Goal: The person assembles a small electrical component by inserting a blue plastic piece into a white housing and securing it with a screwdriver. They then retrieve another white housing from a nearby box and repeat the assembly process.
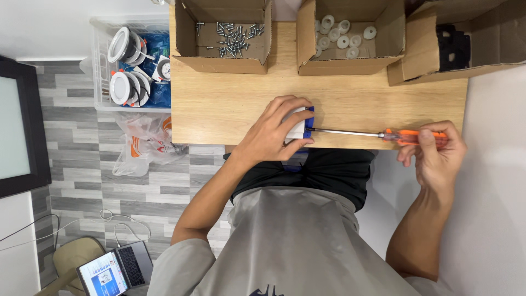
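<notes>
Left hand [272, 133]: grip closed over small white-and-blue fitting [302, 124], fingers wrapped across top, thumb beneath, pressing it onto near edge of wooden tabletop [230, 104]. Right hand [435, 156]: grip clamped on orange handle of screwdriver [383, 135], at 3 o'clock from fitting; shaft horizontal, tip touching fitting's blue side. At 12 o'clock, far edge: cardboard box of screws [233, 37], box of white round caps [339, 35]. Plastic crate of round lamps [131, 66] at 9 o'clock, beside tabletop.
</notes>
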